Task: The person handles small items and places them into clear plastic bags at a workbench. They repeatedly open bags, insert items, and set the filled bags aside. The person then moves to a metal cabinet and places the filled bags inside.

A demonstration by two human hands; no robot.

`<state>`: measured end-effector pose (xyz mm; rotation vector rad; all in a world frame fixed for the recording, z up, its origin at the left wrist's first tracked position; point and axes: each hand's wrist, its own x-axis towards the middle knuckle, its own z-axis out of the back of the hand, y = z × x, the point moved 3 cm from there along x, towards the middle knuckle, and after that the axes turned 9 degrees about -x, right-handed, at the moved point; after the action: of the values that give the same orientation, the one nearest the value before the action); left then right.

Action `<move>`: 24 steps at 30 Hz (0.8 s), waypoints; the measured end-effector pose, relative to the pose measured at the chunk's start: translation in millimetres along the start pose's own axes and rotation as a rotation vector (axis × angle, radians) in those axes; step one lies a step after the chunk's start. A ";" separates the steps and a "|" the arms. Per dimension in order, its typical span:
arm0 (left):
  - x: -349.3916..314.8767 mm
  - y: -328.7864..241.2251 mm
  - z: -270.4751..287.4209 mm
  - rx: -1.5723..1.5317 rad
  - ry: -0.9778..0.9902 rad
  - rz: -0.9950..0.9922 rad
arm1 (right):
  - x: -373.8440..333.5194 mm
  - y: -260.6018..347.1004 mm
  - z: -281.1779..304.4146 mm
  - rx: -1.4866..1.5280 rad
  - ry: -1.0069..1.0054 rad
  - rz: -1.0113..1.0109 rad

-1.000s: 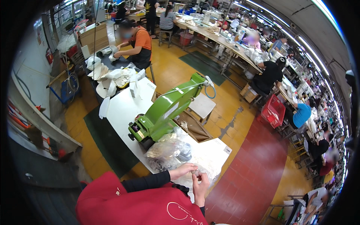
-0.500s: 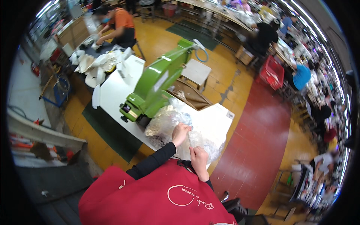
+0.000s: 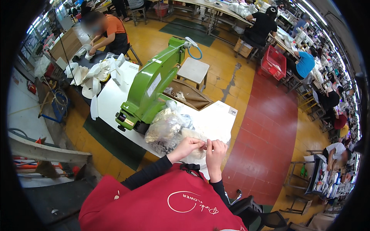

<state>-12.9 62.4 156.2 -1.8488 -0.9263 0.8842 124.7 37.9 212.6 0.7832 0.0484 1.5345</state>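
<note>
My left hand [image 3: 190,146] and my right hand [image 3: 216,151] meet above the near edge of a white table [image 3: 110,109]. Both are closed, fingertips pinched together on a gathered part of a clear plastic bag [image 3: 197,155]. The exact bit between the fingers is too small to make out. The bag's body lies beneath and behind my hands. Just to its left, another clear bag [image 3: 163,125] bulges with cream-coloured pieces, touching the base of a green machine [image 3: 148,86] with a long arched arm.
A brown open box [image 3: 192,101] with pale scraps sits behind the bags. Beyond it stands a stool [image 3: 193,70]. Pale cut pieces [image 3: 94,75] pile up at the far left, where a person in orange [image 3: 115,29] works. A black chair [image 3: 254,215] stands at lower right.
My hands have come together; the right moved up and outward to meet the left's fingertips. The whole view has shifted slightly, and the machine appears farther left.
</note>
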 end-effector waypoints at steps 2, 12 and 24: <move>-1.9 -7.8 -6.0 0.178 -0.075 -0.055 | -3.1 -9.9 -8.2 0.053 0.117 -0.086; -4.2 -13.0 5.0 0.268 -0.263 -0.198 | -20.1 -29.2 -43.4 0.699 0.489 -0.275; -16.3 -28.4 -3.7 1.074 -0.430 -0.533 | -30.5 -8.6 -36.3 0.047 0.151 -0.017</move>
<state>-24.4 57.0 186.6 -0.4752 -0.8626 1.1285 111.6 27.1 167.5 0.7008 0.2025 1.5790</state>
